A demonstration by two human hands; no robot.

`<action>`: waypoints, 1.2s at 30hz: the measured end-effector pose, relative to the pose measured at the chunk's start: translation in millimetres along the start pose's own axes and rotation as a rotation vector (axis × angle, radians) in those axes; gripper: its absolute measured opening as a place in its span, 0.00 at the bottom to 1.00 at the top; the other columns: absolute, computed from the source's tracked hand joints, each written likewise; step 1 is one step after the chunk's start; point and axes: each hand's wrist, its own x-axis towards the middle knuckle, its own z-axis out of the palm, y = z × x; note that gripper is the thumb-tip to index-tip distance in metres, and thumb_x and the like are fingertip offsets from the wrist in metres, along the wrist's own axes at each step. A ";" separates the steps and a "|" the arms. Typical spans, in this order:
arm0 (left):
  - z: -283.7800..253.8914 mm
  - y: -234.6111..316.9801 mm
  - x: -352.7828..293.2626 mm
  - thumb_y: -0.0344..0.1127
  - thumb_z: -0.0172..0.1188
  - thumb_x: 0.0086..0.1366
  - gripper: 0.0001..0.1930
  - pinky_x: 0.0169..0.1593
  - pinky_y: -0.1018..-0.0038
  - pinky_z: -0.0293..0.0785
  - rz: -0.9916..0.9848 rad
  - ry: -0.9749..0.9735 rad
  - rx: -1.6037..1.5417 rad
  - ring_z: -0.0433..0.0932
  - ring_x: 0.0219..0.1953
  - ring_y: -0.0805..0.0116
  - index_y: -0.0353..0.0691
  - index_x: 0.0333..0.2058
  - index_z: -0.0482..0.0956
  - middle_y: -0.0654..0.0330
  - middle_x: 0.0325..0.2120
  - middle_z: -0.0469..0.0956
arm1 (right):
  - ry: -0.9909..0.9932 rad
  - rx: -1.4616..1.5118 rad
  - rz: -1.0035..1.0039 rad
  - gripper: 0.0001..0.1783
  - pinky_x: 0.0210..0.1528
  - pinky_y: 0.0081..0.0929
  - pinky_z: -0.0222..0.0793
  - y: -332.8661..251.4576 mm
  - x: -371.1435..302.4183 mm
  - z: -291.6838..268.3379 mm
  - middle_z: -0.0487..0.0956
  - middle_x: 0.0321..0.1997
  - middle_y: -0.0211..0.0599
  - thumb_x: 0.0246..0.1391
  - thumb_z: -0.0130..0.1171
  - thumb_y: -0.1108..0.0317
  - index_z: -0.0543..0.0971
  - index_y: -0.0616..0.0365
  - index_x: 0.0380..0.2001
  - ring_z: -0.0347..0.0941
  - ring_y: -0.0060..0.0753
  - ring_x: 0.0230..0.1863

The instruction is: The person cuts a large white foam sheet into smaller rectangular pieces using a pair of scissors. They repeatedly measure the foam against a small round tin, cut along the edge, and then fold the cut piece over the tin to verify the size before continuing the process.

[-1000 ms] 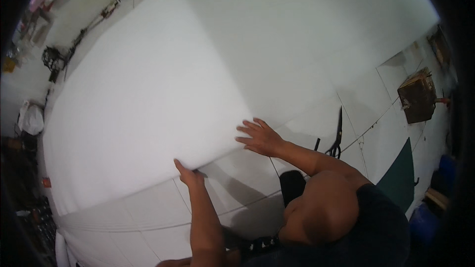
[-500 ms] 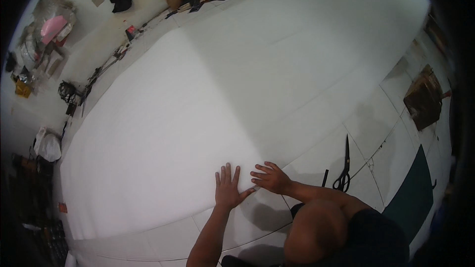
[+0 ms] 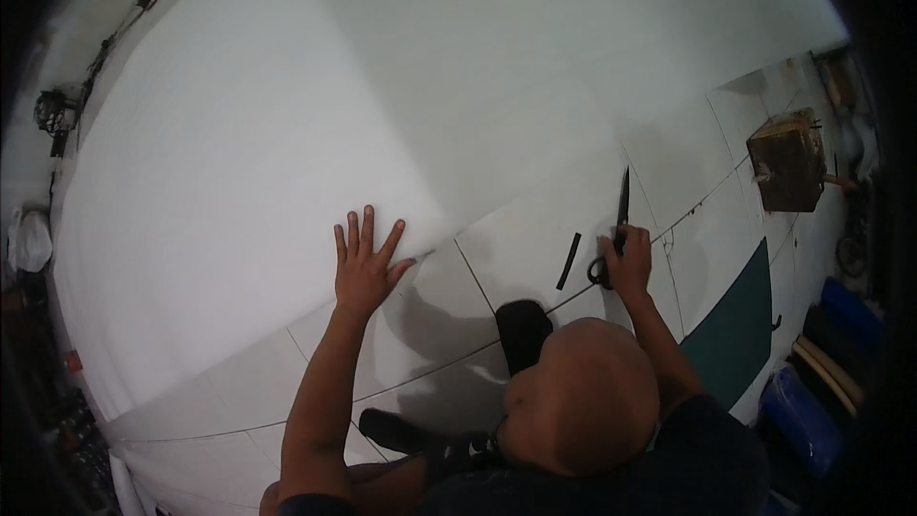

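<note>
A large white sheet point(image 3: 229, 191) covers much of the floor, brighter on its left part and greyer on its right. My left hand point(image 3: 361, 275) lies flat on it near the front edge, fingers spread and thumb stretched along the edge. A small grey sliver by the thumb tip is too small to make out. Off to the right, my right hand point(image 3: 630, 263) has its fingers around the handles of black scissors point(image 3: 625, 199), which lie on the tiles with the blades pointing away. The fingers partly hide the handles. A short black strip point(image 3: 568, 261) lies left of the scissors.
White floor tiles point(image 3: 535, 220) run along the sheet's front edge. At the right are a brown cardboard box point(image 3: 786, 162), a dark green sheet point(image 3: 731, 339) and several rolls, including a blue one point(image 3: 800, 416). Coiled dark cable point(image 3: 57, 113) lies by the left wall.
My right hand has left the sheet's edge beside the left hand and moved right, taking hold of the scissors. The left hand stays flat on the sheet. The view has shifted.
</note>
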 end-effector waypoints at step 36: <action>-6.4 64.3 42.2 0.40 0.69 0.56 0.29 0.66 0.52 0.59 -0.161 0.028 -0.322 0.62 0.63 0.43 0.37 0.54 0.73 0.47 0.59 0.67 | -1.202 0.802 0.340 0.14 0.42 0.29 0.67 -113.2 -79.3 -25.0 0.76 0.33 0.31 0.59 0.61 0.59 0.72 0.55 0.41 0.71 0.24 0.37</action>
